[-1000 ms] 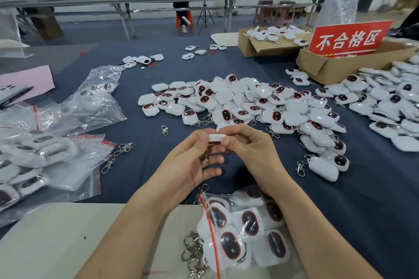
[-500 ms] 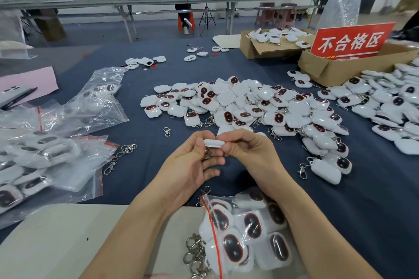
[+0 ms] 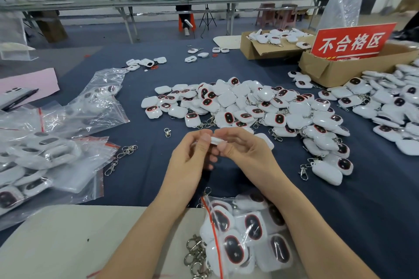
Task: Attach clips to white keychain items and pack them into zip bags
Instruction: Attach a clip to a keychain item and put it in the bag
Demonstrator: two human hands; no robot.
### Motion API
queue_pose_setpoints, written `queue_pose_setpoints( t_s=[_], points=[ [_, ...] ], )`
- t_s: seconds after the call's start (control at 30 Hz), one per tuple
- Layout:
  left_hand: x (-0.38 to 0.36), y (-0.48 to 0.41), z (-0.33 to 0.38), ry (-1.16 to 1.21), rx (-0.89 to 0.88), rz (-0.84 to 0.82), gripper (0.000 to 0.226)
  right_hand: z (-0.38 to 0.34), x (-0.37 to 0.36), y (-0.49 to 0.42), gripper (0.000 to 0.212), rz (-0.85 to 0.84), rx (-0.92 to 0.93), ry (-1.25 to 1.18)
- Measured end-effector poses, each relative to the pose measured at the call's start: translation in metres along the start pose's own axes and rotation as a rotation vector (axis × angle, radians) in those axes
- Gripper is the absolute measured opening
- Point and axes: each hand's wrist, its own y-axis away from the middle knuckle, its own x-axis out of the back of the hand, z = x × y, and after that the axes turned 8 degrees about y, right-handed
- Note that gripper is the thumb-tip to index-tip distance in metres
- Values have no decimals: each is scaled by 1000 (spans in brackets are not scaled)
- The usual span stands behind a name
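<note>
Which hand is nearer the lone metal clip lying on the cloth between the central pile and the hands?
Left. The left hand is just right of the clip, not touching it; the right hand lies beyond the left one, farther right.

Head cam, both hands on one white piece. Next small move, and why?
Probably finish seating the clip: left hand and right hand both pinch the white keychain item edge-on, so it isn't ready to drop. Whether a clip hangs from it is too blurred to tell. The zip bag lies below the right forearm.
</note>
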Motion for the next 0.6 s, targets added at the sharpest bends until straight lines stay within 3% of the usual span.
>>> queue_pose_setpoints(
  t_s=[0.13, 0.33, 0.5, 0.6],
  points=[
    [0, 4, -3, -237, -120, 19, 24, 1, 2, -1, 12, 37, 6, -55],
    [2, 3, 1, -228, -194, 13, 21, 4, 5, -1, 7, -22, -50, -299],
    [2, 4, 2, -221, -231, 50, 36, 4, 6, 0, 9, -125, -14, -272],
    [2, 5, 1, -232, -230, 38, 31, 4, 7, 0, 7, -126, -9, -274]
  ],
)
